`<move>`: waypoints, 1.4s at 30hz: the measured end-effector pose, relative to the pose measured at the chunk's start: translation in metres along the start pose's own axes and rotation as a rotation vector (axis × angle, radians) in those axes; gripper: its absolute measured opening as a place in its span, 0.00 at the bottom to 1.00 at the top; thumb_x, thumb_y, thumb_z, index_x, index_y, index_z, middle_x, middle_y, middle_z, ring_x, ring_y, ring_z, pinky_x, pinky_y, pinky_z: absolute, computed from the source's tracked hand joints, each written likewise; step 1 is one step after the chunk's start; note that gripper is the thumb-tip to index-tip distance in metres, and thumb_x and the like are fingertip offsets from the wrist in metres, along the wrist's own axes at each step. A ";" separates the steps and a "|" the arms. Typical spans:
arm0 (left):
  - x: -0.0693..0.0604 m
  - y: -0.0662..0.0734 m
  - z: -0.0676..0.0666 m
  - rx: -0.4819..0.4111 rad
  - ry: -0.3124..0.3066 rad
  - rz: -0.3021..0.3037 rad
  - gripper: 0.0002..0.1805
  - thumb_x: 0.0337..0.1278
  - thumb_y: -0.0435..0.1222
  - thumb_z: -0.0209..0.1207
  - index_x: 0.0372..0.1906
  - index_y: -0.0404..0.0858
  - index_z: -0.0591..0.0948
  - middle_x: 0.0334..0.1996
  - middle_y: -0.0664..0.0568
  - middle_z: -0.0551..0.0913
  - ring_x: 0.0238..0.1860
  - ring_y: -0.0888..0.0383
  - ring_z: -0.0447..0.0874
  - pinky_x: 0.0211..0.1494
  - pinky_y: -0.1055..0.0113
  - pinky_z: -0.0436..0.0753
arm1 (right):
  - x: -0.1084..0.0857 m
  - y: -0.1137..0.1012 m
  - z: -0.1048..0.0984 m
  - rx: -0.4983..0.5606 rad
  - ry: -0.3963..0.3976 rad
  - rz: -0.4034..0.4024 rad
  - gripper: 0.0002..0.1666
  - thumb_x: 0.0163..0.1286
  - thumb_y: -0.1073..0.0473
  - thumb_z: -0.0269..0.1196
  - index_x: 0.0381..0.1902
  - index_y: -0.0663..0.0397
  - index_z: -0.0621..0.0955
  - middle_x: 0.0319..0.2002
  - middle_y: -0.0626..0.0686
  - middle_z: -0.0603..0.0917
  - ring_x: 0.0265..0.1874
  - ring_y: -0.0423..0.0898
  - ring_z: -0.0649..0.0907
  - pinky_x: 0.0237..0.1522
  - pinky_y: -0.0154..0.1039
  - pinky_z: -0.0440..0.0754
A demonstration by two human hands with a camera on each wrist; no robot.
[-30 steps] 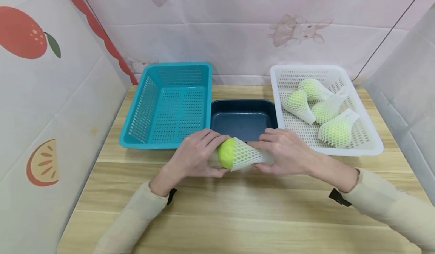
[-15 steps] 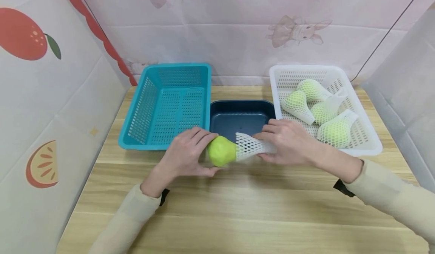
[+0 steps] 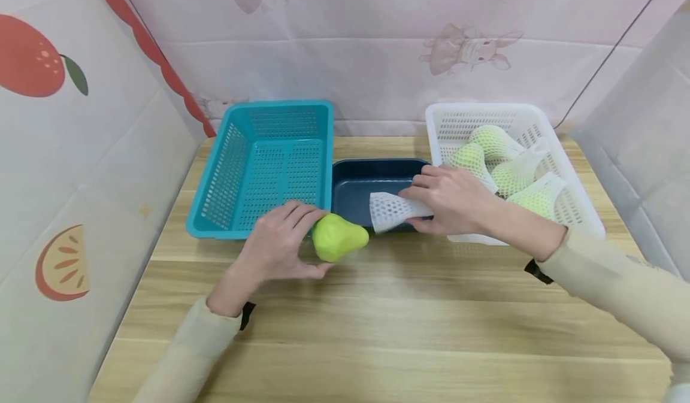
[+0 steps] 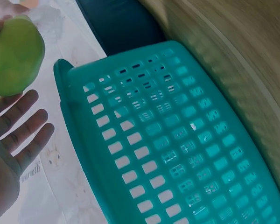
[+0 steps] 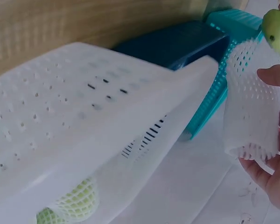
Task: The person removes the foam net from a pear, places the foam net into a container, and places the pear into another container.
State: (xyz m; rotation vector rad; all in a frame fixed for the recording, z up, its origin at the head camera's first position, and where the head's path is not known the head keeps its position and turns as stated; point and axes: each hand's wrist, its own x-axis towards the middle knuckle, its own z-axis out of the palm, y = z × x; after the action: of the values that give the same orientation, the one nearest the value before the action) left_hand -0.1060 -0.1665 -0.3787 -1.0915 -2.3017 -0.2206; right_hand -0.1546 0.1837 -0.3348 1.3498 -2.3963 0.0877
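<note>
I watched the left hand (image 3: 277, 244), partly closed, hold a smooth yellow-green pear (image 3: 335, 239) by its fat end above the surface (image 3: 377, 331), beside the near right corner of a teal plastic basket (image 3: 215, 234). The pear's narrow end pointed toward the surface's right edge, long axis roughly parallel to the near edge. It looked firm, light, perhaps slippery, best taken round the bulge. The right hand (image 3: 453, 200) pinched a soft-looking white foam-net sleeve (image 3: 390, 210), mouth facing the pear.
</note>
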 end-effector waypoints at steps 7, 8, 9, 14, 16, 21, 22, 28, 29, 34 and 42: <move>-0.006 -0.005 -0.005 -0.005 0.004 -0.021 0.49 0.23 0.67 0.76 0.51 0.36 0.86 0.44 0.45 0.91 0.44 0.48 0.89 0.47 0.54 0.93 | 0.014 0.015 0.008 -0.028 -0.057 0.007 0.26 0.56 0.43 0.79 0.48 0.50 0.90 0.37 0.52 0.91 0.36 0.52 0.86 0.27 0.43 0.84; -0.006 -0.005 -0.005 -0.008 0.007 -0.019 0.49 0.22 0.67 0.77 0.51 0.35 0.86 0.44 0.45 0.91 0.44 0.47 0.89 0.47 0.54 0.93 | 0.016 0.017 0.010 -0.032 -0.067 0.005 0.26 0.56 0.42 0.78 0.48 0.50 0.90 0.38 0.52 0.92 0.37 0.52 0.87 0.28 0.44 0.85; -0.006 -0.005 -0.005 -0.009 0.008 -0.017 0.49 0.22 0.67 0.76 0.51 0.35 0.86 0.44 0.45 0.91 0.44 0.47 0.89 0.47 0.54 0.93 | 0.018 0.018 0.012 -0.037 -0.078 0.002 0.26 0.57 0.42 0.78 0.48 0.50 0.90 0.38 0.51 0.92 0.38 0.52 0.87 0.30 0.45 0.86; -0.007 -0.005 -0.003 -0.015 0.008 -0.011 0.49 0.22 0.67 0.75 0.51 0.35 0.86 0.44 0.44 0.91 0.45 0.47 0.89 0.47 0.54 0.93 | 0.026 0.024 0.024 -0.052 -0.138 -0.013 0.28 0.59 0.38 0.76 0.51 0.49 0.89 0.43 0.51 0.92 0.44 0.54 0.88 0.42 0.49 0.88; -0.007 -0.005 -0.003 -0.017 0.005 -0.014 0.49 0.24 0.68 0.74 0.51 0.35 0.86 0.44 0.45 0.91 0.45 0.48 0.89 0.48 0.55 0.93 | 0.030 0.026 0.027 -0.051 -0.163 -0.015 0.29 0.60 0.38 0.75 0.52 0.48 0.89 0.44 0.51 0.92 0.45 0.54 0.88 0.43 0.49 0.88; -0.008 -0.005 -0.004 -0.025 -0.005 -0.025 0.49 0.25 0.68 0.74 0.52 0.35 0.86 0.45 0.45 0.91 0.45 0.48 0.89 0.48 0.55 0.93 | 0.037 0.029 0.029 -0.045 -0.200 -0.039 0.28 0.59 0.38 0.75 0.51 0.49 0.89 0.44 0.51 0.92 0.43 0.53 0.88 0.39 0.48 0.88; -0.008 -0.005 -0.004 -0.026 -0.006 -0.027 0.49 0.25 0.68 0.74 0.52 0.35 0.86 0.45 0.45 0.91 0.45 0.48 0.89 0.48 0.55 0.93 | 0.038 0.029 0.028 -0.047 -0.206 -0.047 0.28 0.59 0.38 0.75 0.50 0.49 0.89 0.43 0.51 0.92 0.42 0.53 0.88 0.39 0.48 0.88; -0.008 -0.005 -0.004 -0.024 0.000 -0.027 0.49 0.23 0.67 0.76 0.51 0.36 0.86 0.44 0.45 0.91 0.44 0.48 0.89 0.47 0.55 0.93 | 0.051 0.032 0.027 -0.058 -0.285 -0.071 0.24 0.58 0.40 0.76 0.47 0.48 0.88 0.43 0.51 0.92 0.41 0.53 0.87 0.36 0.46 0.87; -0.008 -0.005 -0.004 -0.020 0.003 -0.026 0.48 0.23 0.67 0.76 0.51 0.36 0.86 0.44 0.45 0.91 0.44 0.48 0.89 0.46 0.55 0.93 | 0.053 0.032 0.028 -0.059 -0.308 -0.073 0.24 0.59 0.41 0.76 0.47 0.48 0.88 0.43 0.51 0.91 0.42 0.53 0.87 0.37 0.47 0.88; -0.006 -0.005 -0.003 -0.016 0.018 -0.013 0.48 0.23 0.67 0.76 0.50 0.35 0.86 0.43 0.45 0.91 0.43 0.48 0.88 0.45 0.56 0.93 | 0.063 0.038 0.037 -0.049 -0.447 -0.069 0.26 0.63 0.41 0.75 0.53 0.48 0.88 0.50 0.53 0.91 0.48 0.54 0.87 0.45 0.49 0.90; -0.006 -0.004 -0.002 -0.020 0.039 -0.006 0.50 0.16 0.65 0.79 0.49 0.35 0.86 0.43 0.45 0.91 0.43 0.48 0.88 0.43 0.55 0.93 | 0.067 0.045 0.050 0.003 -0.552 -0.010 0.29 0.65 0.42 0.74 0.58 0.51 0.86 0.54 0.56 0.90 0.51 0.55 0.86 0.53 0.51 0.89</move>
State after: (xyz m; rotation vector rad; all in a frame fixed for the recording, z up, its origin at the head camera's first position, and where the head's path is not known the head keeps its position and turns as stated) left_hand -0.1056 -0.1739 -0.3804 -1.0811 -2.2728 -0.2655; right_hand -0.2379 0.1410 -0.3506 1.5419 -2.8251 -0.3266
